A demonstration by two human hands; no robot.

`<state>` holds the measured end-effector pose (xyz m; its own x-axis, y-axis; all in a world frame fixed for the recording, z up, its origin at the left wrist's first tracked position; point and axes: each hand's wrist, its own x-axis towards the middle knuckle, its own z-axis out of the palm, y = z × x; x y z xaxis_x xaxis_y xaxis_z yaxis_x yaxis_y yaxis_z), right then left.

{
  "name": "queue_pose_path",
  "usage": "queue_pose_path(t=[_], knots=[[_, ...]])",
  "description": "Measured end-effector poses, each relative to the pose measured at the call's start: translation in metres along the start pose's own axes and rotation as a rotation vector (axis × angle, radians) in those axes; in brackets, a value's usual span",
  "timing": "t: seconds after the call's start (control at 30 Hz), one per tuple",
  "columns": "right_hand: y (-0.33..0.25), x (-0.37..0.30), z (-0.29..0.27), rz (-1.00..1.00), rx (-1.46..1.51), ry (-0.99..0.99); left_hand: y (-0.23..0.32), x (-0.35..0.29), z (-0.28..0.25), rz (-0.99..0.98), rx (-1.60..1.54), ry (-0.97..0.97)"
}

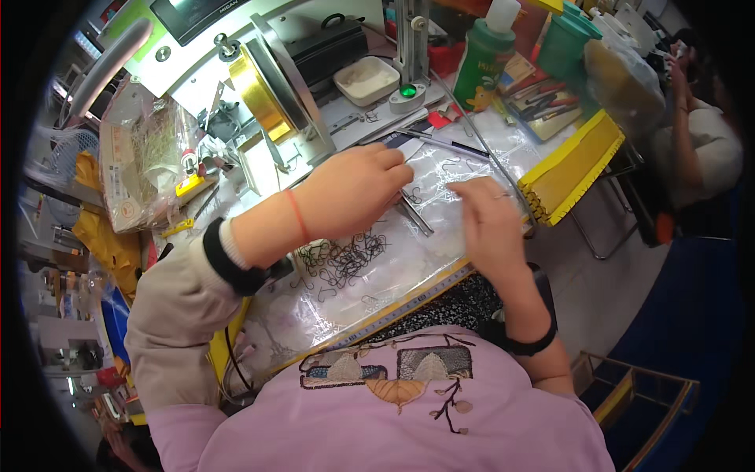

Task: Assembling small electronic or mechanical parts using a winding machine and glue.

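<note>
My left hand (354, 189) reaches across the bench in front of the machine, its fingers curled together. What lies between its fingertips is hidden. My right hand (494, 228), with a ring on one finger, hovers to its right with the fingers bent inward in what looks like a pinch. Nothing I can name shows in it. Beside the left fingertips lies a slim metal tool (417, 215). Under my left wrist is a loose heap of small dark hooks (344, 258), with several strays around it. The machine carries a gold-coloured wheel (259, 90).
A measuring tape (409, 303) runs along the bench's front edge. Behind are a white dish (366, 81), a green bottle (481, 67) and a tray of hand tools (543, 106). A yellow flap (572, 169) sticks out at right. A clear plastic bag (145, 157) lies left. Another person (700, 134) sits far right.
</note>
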<state>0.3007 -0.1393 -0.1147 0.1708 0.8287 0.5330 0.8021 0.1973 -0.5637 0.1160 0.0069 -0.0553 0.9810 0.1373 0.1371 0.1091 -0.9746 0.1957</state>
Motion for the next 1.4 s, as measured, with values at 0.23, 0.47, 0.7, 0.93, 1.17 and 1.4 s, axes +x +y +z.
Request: queue_pose_path(t=[0.23,0.47,0.7,0.93,1.17,1.4], knots=[[-0.003,0.002,0.022,-0.071,-0.064,-0.103,-0.015,0.033,0.012,-0.079,0.019,-0.182],[-0.002,0.006,0.018,-0.086,-0.093,-0.171,-0.020,0.039,0.010,0.033,-0.109,-0.134],[-0.021,0.021,0.009,0.074,0.263,0.029,0.014,0.012,-0.020,-0.175,-0.311,0.182],[-0.077,0.044,0.017,-0.115,0.737,0.010,0.064,-0.045,-0.052,-0.189,-0.363,0.587],[-0.122,0.077,0.027,-0.665,0.422,0.149,0.027,-0.110,-0.070,-0.575,0.455,0.714],[-0.161,0.106,0.106,-0.674,0.595,-0.271,-0.051,-0.138,-0.074,-0.501,0.450,0.747]])
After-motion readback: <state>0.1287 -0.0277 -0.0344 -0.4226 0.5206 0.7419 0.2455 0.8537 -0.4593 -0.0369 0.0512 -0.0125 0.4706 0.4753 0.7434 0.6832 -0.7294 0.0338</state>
